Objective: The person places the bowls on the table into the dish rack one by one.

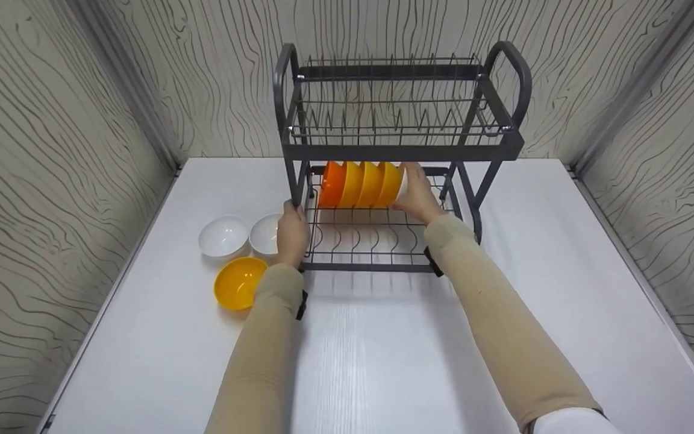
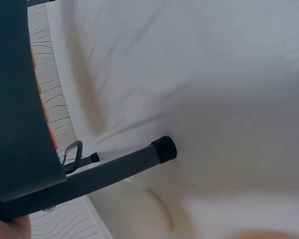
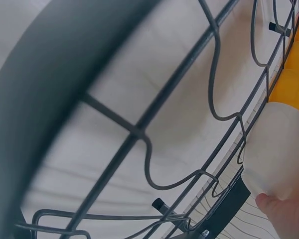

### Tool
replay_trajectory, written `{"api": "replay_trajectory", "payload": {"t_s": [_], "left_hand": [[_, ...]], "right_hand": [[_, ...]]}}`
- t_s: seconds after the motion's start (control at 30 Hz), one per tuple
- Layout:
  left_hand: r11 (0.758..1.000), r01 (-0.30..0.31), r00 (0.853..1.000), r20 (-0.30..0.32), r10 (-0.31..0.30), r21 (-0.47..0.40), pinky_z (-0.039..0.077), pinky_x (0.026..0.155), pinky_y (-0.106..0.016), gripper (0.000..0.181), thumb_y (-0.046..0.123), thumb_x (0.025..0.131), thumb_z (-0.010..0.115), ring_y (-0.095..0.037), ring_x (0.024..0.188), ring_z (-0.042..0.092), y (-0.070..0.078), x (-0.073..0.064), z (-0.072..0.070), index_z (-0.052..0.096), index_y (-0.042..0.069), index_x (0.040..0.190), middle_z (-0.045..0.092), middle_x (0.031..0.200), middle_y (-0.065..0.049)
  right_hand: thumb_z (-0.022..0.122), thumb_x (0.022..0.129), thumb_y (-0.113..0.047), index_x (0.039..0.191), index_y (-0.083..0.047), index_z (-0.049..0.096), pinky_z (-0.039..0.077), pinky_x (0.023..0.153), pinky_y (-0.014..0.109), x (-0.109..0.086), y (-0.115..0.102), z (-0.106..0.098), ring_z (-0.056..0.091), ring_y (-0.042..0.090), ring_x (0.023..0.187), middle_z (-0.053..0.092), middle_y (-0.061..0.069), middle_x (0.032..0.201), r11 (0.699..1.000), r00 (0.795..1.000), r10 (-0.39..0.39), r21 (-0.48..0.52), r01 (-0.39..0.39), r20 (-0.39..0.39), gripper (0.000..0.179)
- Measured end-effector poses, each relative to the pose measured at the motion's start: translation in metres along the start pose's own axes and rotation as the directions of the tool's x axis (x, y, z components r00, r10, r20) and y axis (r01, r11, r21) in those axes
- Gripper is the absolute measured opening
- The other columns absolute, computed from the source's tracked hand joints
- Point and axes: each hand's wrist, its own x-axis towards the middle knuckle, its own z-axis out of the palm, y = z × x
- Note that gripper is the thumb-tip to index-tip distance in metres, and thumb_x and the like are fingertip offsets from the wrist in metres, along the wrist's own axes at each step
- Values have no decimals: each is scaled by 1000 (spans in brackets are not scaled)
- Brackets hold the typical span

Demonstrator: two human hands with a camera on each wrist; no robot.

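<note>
My left hand [image 1: 293, 235] grips the left front post of the dark two-tier dish rack [image 1: 404, 153]; in the left wrist view, fingers [image 2: 10, 228] wrap that post [image 2: 104, 175]. Inside the lower tier, my right hand [image 1: 419, 196] holds a white bowl [image 3: 276, 149] on its side, thumb near its base. This bowl ends a row on the right, against three yellow bowls [image 1: 371, 185] and an orange bowl [image 1: 331, 185], all tipped on edge. Part of the white bowl is hidden behind the hand in the head view.
Left of the rack, two white bowls [image 1: 224, 236] and a yellow bowl [image 1: 240, 283] sit upright on the white table [image 1: 347, 355]. My left hand overlaps one white bowl. The rack's upper tier [image 1: 383, 128] hangs over the bowl row. Patterned panels [image 1: 40, 199] enclose the table.
</note>
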Motion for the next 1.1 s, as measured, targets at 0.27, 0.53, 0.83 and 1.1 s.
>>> {"api": "replay_trajectory", "payload": {"t_s": [0.27, 0.53, 0.83, 1.1], "left_hand": [[1000, 4, 1000, -20, -4, 15, 50, 90, -42, 35, 21, 100, 34, -32, 108, 60, 0, 1, 1, 42, 0, 127, 62, 116, -21], [1000, 28, 1000, 7, -28, 3, 49, 93, -41, 37, 23, 101, 33, -30, 112, 59, 2, 2, 1, 40, 1, 129, 60, 120, -19], [1000, 30, 1000, -3, -30, 10, 50, 92, -41, 35, 23, 100, 33, -30, 111, 59, 1, 1, 1, 41, 2, 128, 61, 119, -19], [1000, 25, 1000, -17, -24, 18, 51, 89, -42, 35, 23, 100, 34, -31, 108, 61, 0, 2, 2, 42, 2, 126, 62, 117, -20]], "right_hand": [[77, 72, -14, 146, -16, 18, 24, 112, 51, -1, 1, -1, 17, 35, 140, 4, 14, 154, 998, 997, 69, 7, -69, 39, 95], [77, 72, -16, 146, -22, 15, 31, 109, 51, 0, 3, -1, 26, 36, 135, 6, 15, 151, 996, 995, 82, 30, -83, 48, 96], [77, 72, -11, 146, -19, 17, 27, 112, 49, 1, 8, 2, 28, 32, 134, 14, 13, 149, 999, 999, 12, 38, -13, 30, 95], [77, 70, -10, 146, -23, 16, 21, 114, 51, 3, 11, 3, 18, 33, 141, 7, 13, 154, 997, 998, 45, 53, -47, 36, 98]]}}
